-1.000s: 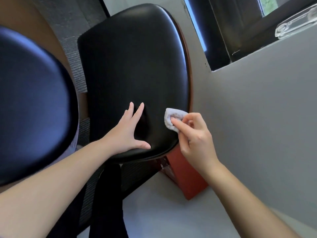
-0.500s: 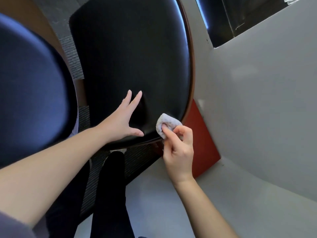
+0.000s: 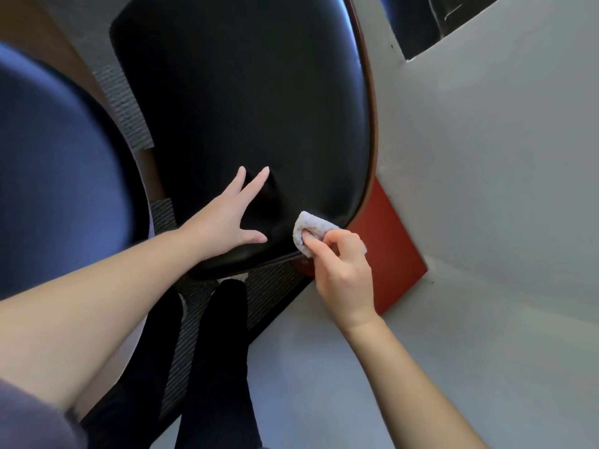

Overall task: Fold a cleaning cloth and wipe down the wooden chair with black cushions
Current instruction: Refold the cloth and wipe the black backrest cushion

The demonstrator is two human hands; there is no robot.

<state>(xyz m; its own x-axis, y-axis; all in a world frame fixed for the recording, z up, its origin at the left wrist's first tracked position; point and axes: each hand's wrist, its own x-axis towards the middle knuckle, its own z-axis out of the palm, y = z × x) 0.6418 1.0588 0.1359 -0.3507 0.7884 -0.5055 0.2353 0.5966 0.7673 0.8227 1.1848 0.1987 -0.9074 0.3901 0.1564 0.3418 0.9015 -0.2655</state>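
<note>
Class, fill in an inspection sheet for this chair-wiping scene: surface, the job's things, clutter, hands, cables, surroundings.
Surface: black seat cushion, glossy, with a wooden rim showing along its right edge.
Job's things: white cleaning cloth, bunched small, pressed at the cushion's near right edge.
Clutter: nothing seen.
Hands: left hand open, flat on the cushion; right hand pinching the cloth.
Cables: nothing seen.
Surroundings: grey wall to the right, red panel beside the chair, grey ribbed rug underneath, second dark cushion at left, the person's dark-clad legs below.
</note>
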